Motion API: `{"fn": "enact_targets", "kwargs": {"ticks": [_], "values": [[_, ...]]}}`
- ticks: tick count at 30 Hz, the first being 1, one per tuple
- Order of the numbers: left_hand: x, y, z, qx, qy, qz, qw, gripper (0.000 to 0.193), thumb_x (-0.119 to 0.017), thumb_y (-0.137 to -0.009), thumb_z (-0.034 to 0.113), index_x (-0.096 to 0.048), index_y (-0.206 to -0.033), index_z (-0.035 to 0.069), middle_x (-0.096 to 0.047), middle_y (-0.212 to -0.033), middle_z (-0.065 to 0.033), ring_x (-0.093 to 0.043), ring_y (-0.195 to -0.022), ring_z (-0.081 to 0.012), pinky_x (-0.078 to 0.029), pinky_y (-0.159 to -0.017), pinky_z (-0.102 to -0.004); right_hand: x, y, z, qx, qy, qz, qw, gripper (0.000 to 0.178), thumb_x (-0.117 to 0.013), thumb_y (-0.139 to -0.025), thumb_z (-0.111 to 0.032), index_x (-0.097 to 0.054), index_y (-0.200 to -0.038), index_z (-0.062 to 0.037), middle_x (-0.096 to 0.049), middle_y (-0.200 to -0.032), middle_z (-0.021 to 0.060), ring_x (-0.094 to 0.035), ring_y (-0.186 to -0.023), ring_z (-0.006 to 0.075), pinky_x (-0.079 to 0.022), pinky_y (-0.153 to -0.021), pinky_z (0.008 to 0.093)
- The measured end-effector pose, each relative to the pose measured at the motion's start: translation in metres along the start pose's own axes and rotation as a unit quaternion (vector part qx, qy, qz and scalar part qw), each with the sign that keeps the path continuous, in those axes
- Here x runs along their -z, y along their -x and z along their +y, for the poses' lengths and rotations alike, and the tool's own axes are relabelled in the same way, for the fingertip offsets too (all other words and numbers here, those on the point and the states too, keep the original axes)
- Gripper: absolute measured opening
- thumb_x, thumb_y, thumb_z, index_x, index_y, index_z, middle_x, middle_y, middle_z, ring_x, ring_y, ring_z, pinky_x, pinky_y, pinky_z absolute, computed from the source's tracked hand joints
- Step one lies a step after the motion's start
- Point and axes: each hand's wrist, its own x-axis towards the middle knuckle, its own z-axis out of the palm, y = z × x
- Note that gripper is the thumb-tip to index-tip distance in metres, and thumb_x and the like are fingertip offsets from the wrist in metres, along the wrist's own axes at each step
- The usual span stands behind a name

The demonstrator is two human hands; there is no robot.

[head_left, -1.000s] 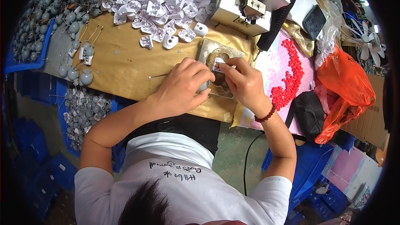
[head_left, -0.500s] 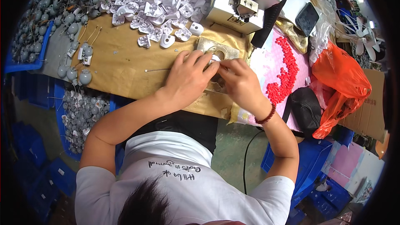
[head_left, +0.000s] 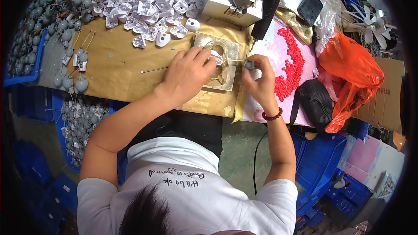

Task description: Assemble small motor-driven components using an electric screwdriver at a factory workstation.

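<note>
My left hand [head_left: 187,73] rests at the left side of a metal fixture block [head_left: 228,78], its fingers bent and pressed together on a small white plastic part [head_left: 216,56] in the block's recess. A thin wire or rod [head_left: 153,70] with a pale tip sticks out from beneath this hand to the left. Just right of the block, my right hand [head_left: 261,78] pinches a small grey rounded part [head_left: 248,64] between thumb and fingers. A thin pale stem runs from that part toward the block. The left fingertips are partly hidden.
White plastic housings [head_left: 152,8] lie heaped at the back. Grey bulb-shaped parts [head_left: 65,35] fill the left side. Beyond the block stands a white-and-metal machine [head_left: 233,6]. Small red pieces [head_left: 289,69], a black pouch [head_left: 318,104] and an orange bag [head_left: 352,69] lie right.
My right hand has drawn away from the fixture to the right, and the grey part in it now shows. My left hand stays at the fixture. The whole view has shifted slightly.
</note>
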Motion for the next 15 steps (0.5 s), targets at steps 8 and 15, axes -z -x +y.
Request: {"fn": "enact_targets", "kwargs": {"ticks": [8,15], "values": [[0.0,0.0,-0.001,-0.005,0.002,0.012,1.0,0.034,-0.066,-0.076,0.006,-0.067,-0.11,0.007,-0.062,-0.113,-0.008,-0.059,-0.105,-0.0261,-0.049,-0.08,-0.0384,-0.001,-0.026,-0.013,-0.204,-0.617,-0.012,0.76,0.037,-0.066,-0.086,0.0,-0.058,-0.122,0.0005,-0.06,-0.114,0.0115,-0.057,-0.082,0.0135,-0.046,-0.06,0.0194],[-0.003,0.002,-0.006,-0.018,0.018,0.023,0.999,0.033,-0.067,-0.075,0.006,-0.067,-0.108,0.006,-0.062,-0.113,-0.0083,-0.06,-0.105,-0.0262,-0.05,-0.081,-0.0386,-0.005,-0.044,-0.023,-0.258,-0.477,-0.119,0.832,0.023,-0.073,-0.088,-0.006,-0.067,-0.108,0.0012,-0.07,-0.083,0.007,-0.055,-0.055,0.0095,-0.045,-0.051,0.021]]}}
